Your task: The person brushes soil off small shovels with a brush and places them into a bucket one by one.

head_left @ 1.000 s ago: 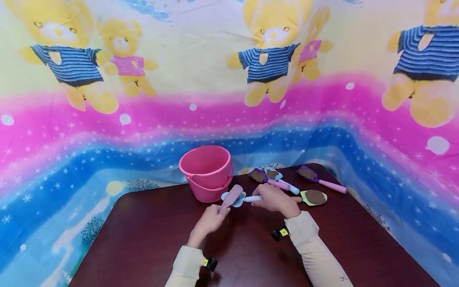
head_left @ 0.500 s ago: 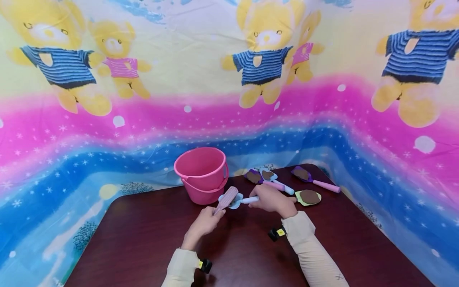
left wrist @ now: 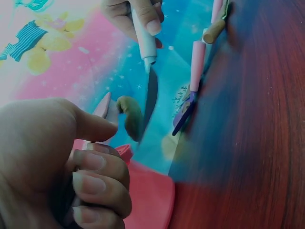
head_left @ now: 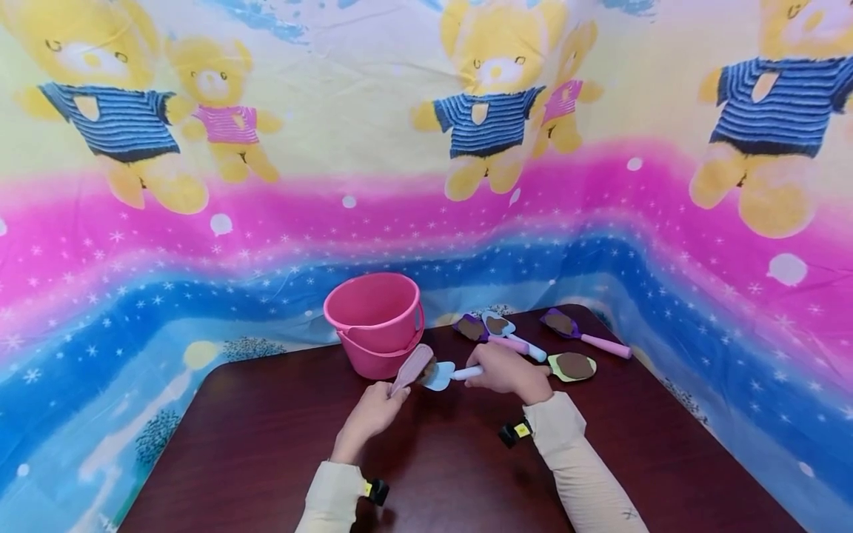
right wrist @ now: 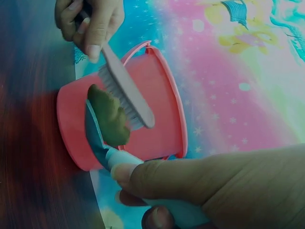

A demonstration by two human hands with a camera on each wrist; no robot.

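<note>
- Brush (head_left: 412, 366) has shifted a little left since half a second ago, as I watch from the head view, and more of the blue shovel's (head_left: 440, 377) blade is bare beside the brown lump (head_left: 427, 371).
- Same view: yellow labels (head_left: 522, 431) mark the black wrist cameras (head_left: 510, 436), their print too small for me to read. The left hand (head_left: 373, 411) grips the brush; the right hand (head_left: 504, 369) holds the blue shovel by its handle. Both tools meet in front of the pink bucket (head_left: 376, 348), whose bottom is hidden. Four more shovels (head_left: 573, 366) lie to the right, each bearing brown stuff. Under it all is a dark reddish table (head_left: 286, 437), backed by a cloth (head_left: 360, 148) printed with bears.
- Left wrist view: the left hand's fingers (left wrist: 97, 183) curl closed around the brush, mostly hidden behind them. The blue shovel appears nearly edge-on, the lump on its face.
- Right wrist view: thumb and fingers wrap the pale handle. Bristles press against the lump on the blade, with the bucket behind.
</note>
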